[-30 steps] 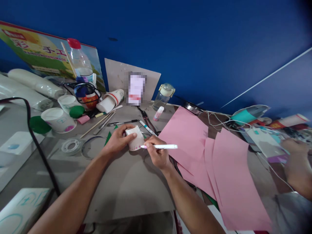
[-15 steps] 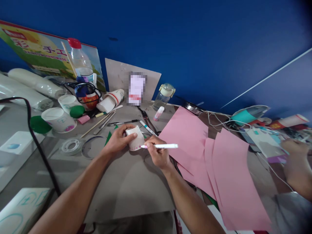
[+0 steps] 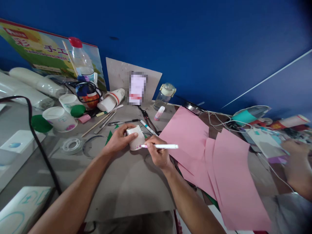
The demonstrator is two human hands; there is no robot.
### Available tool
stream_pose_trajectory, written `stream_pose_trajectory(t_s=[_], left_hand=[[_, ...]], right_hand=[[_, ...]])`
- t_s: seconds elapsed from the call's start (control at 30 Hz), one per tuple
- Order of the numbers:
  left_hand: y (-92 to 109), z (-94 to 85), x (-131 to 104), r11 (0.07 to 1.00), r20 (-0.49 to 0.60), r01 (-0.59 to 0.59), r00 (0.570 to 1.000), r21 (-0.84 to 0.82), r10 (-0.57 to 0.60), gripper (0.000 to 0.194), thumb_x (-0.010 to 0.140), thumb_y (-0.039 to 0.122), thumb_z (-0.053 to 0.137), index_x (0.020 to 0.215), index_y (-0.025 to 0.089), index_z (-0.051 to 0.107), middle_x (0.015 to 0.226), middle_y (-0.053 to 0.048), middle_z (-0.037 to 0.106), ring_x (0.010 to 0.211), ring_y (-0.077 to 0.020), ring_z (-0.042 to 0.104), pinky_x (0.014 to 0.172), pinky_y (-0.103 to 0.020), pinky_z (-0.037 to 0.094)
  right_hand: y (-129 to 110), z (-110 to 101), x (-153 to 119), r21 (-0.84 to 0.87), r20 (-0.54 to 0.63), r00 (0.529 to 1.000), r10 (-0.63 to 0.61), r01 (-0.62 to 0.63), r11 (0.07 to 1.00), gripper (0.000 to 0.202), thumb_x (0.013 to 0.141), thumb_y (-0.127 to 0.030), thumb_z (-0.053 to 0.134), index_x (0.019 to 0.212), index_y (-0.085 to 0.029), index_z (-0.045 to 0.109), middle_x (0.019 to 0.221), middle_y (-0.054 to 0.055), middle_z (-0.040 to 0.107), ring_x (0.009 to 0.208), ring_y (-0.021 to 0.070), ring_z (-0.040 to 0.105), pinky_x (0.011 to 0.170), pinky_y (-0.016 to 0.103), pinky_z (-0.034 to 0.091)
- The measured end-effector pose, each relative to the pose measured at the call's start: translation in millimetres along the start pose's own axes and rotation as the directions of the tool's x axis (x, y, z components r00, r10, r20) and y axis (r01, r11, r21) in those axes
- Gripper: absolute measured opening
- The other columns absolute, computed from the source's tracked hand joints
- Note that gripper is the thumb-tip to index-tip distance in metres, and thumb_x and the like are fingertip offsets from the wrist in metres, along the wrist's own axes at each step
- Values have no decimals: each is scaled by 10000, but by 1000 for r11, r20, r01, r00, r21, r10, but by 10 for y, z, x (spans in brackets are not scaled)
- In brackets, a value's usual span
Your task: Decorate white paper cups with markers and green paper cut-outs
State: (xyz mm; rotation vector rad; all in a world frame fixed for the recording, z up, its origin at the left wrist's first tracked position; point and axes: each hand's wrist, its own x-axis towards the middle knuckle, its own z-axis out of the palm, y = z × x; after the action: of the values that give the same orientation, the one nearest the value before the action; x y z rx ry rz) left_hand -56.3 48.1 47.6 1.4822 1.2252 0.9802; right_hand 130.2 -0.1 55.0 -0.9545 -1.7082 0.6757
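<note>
My left hand (image 3: 123,136) is closed around a small white paper cup (image 3: 135,139), thumb across its side. Pink marks run along the cup's lower edge. In my right hand (image 3: 157,152) a white marker (image 3: 169,146) with a pink tip end is pinched, lying nearly level. Its tip is at the cup's lower right side; I cannot tell whether it touches. Behind the cup lie a blue-and-white marker (image 3: 148,126), a black pen (image 3: 124,122) and scissors (image 3: 147,117).
Pink paper sheets (image 3: 231,175) spread to the right of my right hand. A tape roll (image 3: 71,145), decorated paper cups (image 3: 60,119) and thin sticks (image 3: 97,123) lie left. A glue stick (image 3: 159,113) and a glass jar (image 3: 164,97) stand behind. Another person's hand (image 3: 294,151) is at far right.
Both hands keep nearly the same pose, with the marker tip still at the cup's lower edge. The whole view has shifted very slightly.
</note>
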Motion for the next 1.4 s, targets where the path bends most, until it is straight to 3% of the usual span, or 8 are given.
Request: stream_pose_trajectory(t_s=[0.9,1.2,1.4], left_hand=[[0,4,9,1000,-3,-6,1000,-9,6,492,727,456,669,1088,123,644,1033,-106,694,899,-251,626,793,-369,502],[-42,10,15,1000,2,-12,1000,-29,12,504,727,477,668,1085,124,642,1039,-112,688,890,-249,626,774,-364,502],[-14,4,14,1000,5,-12,1000,-6,12,489,722,478,669,1069,134,654,1025,-105,698,889,-257,630,790,-377,505]], right_hand=[[29,-1,-13,77,-38,995,91,-88,993,241,927,-286,487,744,-195,615,701,12,607,665,151,559,649,292,442],[6,12,-8,37,-13,1000,23,-23,999,198,909,-216,498,749,-193,612,705,12,593,696,156,567,679,299,441],[23,10,-10,59,-23,998,58,-56,997,218,922,-262,494,757,-194,618,710,12,603,686,151,563,667,293,442]])
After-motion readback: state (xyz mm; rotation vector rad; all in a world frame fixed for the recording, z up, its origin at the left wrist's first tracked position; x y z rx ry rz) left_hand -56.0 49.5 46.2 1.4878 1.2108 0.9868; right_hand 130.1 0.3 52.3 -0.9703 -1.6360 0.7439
